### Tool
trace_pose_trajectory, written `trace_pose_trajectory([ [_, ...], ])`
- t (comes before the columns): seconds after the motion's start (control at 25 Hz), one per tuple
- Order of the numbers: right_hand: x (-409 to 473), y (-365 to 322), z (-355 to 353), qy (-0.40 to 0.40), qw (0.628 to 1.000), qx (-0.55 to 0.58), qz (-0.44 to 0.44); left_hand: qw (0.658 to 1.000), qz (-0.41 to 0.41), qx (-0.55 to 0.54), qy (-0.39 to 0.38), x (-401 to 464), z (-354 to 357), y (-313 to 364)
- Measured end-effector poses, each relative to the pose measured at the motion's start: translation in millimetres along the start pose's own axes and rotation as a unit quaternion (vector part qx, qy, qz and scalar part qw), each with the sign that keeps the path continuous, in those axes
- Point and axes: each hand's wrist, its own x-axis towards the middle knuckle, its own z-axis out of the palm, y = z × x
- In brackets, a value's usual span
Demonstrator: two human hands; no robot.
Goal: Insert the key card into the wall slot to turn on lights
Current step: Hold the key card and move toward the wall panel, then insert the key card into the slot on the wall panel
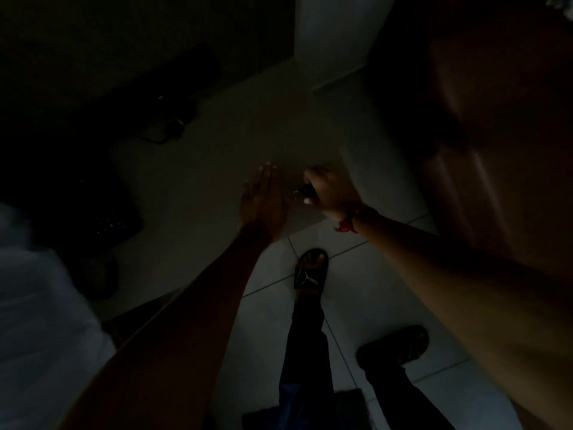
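The room is very dark. My left hand (263, 200) lies flat with fingers stretched out against the pale wall (217, 156). Just to its right, my right hand (325, 190) is closed around a small dark object (305, 191) held against the same wall; whether it is the key card or a slot housing I cannot tell. A red thread bracelet (348, 223) circles the right wrist. No separate wall slot can be made out in the gloom.
A brown wooden door (496, 135) stands at the right. Below are pale floor tiles (356, 305) and my two feet in dark slides (311, 268). Dark shapes and a cable (167, 128) sit at upper left; white fabric (37, 290) fills the left edge.
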Motion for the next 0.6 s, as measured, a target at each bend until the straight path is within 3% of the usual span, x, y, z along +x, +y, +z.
trace_pose_trajectory([
  [0.28,-30,-9,-136,0.101,0.980,0.160,0.056,0.995,0.053,0.016,0.077,-9,-114,66],
  [0.6,-120,5,-401,0.265,0.947,0.137,0.118,0.962,0.188,0.046,0.195,-38,-337,250],
])
